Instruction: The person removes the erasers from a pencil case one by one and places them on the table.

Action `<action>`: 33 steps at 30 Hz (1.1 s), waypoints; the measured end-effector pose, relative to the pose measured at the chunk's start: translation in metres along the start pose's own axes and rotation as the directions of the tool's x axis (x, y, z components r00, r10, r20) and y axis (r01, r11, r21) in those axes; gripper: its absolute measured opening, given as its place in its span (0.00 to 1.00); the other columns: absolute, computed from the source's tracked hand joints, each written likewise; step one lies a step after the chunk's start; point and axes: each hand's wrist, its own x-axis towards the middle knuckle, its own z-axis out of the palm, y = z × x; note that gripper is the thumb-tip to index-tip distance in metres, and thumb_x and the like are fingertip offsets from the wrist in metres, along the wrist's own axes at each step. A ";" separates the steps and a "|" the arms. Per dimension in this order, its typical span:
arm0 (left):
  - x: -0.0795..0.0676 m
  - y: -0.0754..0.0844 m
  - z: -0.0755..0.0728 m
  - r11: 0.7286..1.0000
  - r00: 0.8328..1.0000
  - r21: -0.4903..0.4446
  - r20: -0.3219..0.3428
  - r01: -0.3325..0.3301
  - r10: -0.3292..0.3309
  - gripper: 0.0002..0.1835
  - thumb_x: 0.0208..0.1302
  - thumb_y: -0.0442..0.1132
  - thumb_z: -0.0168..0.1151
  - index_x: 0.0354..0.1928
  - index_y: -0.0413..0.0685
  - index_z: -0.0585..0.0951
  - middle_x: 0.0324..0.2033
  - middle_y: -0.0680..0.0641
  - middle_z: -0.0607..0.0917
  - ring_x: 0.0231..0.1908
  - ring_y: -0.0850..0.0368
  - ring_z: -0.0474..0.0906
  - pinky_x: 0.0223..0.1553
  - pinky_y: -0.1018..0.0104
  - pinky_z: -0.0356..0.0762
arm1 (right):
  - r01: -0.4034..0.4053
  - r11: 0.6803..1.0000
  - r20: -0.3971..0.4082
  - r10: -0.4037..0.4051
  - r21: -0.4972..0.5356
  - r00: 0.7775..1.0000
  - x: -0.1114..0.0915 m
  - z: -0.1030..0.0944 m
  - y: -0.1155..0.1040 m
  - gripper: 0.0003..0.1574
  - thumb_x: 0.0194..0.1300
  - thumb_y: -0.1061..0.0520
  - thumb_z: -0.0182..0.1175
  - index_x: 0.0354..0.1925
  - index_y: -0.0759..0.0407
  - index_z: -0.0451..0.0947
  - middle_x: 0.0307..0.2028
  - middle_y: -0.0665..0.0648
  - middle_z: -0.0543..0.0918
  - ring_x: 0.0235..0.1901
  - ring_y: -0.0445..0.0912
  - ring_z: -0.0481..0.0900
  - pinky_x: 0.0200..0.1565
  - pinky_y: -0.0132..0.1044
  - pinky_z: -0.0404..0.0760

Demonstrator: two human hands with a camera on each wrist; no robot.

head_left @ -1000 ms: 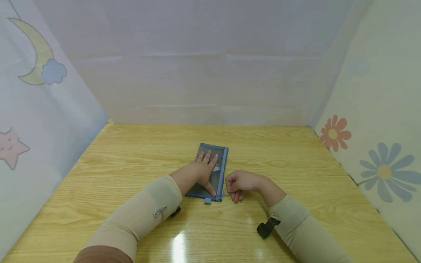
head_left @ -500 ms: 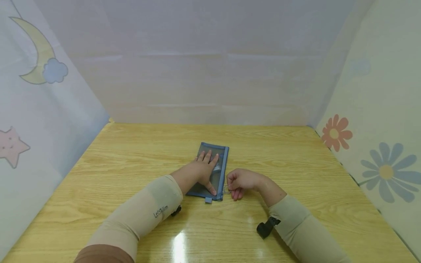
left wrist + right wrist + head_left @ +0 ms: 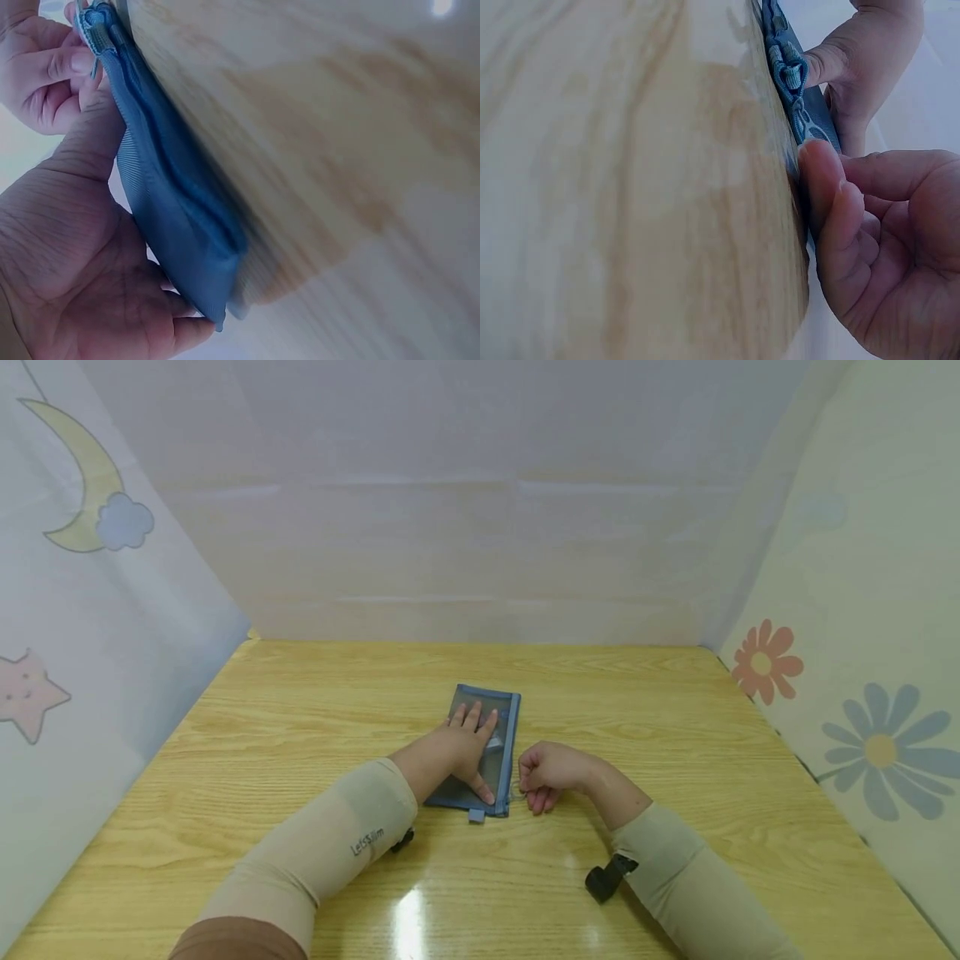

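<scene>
Head view: mesh pouch (image 3: 495,768) is lying on the bench (image 3: 337,710), a pale item (image 3: 492,744) showing through.
Left grip (image 3: 463,752) is resting spread over it, right grip (image 3: 555,770) is pinching its zip ring (image 3: 805,126); patterned walls (image 3: 862,610) are flanking the bench.

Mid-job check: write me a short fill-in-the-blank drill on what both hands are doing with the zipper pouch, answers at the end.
1. The left hand is spread over the mesh zipper pouch, whose trim is coloured ____.
2. The right hand pinches the zipper pull at the pouch's ____ (near or far) end.
3. The pouch lies ____ (flat or upright) on the table.
4. The sleeve with printed lettering is on the person's ____ arm.

Missing words: blue; near; flat; left.
</scene>
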 end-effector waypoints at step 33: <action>0.001 0.004 -0.001 0.999 1.000 0.049 0.001 0.007 -0.007 0.76 0.21 0.79 0.60 0.70 0.54 0.31 0.69 0.40 0.31 0.68 0.41 0.30 0.66 0.50 0.42 | 0.056 0.998 0.021 -0.056 0.001 0.998 0.000 -0.001 -0.002 0.09 0.63 0.65 0.53 0.27 0.71 0.74 0.19 0.61 0.81 0.18 0.48 0.80 0.23 0.41 0.80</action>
